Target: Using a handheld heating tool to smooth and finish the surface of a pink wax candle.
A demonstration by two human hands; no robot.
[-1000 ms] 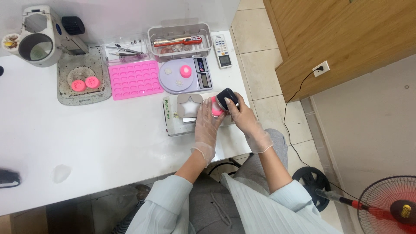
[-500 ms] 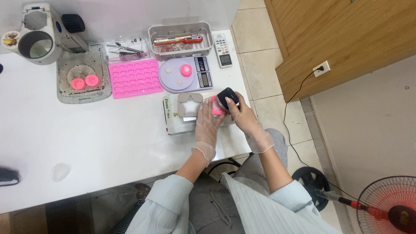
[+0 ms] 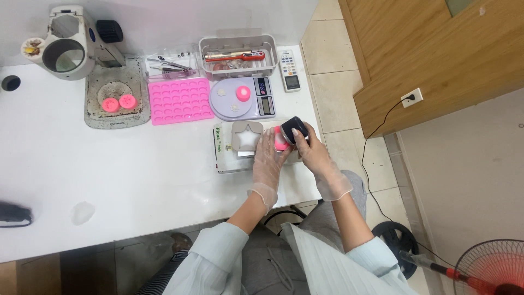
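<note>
Just right of the frame's centre we see both gloved hands meeting at the near right edge of the white worktop (image 3: 136, 180). The right hand (image 3: 314, 155) is clenched around a small black device (image 3: 292, 128), whose rounded end points up and to the left. The left hand (image 3: 270, 158) lies flat, its fingers touching a small pink piece (image 3: 280, 139) that sits directly under the black device's tip. The two things touch, so the pink piece lies between the hands, nearer the left fingertips.

Just left of the left hand, a grey mould with a star-shaped hollow (image 3: 246, 139) rests on a flat slab. Above it, toward the top of the frame, stand a kitchen scale (image 3: 243, 98) carrying another pink piece, a pink tray of small cavities (image 3: 180, 101), a basket of tools (image 3: 237, 54) and a microscope stand (image 3: 82, 54).

The gloves hide most of the pink piece; we cannot tell its shape, nor whether the left hand grips it or only steadies it.
</note>
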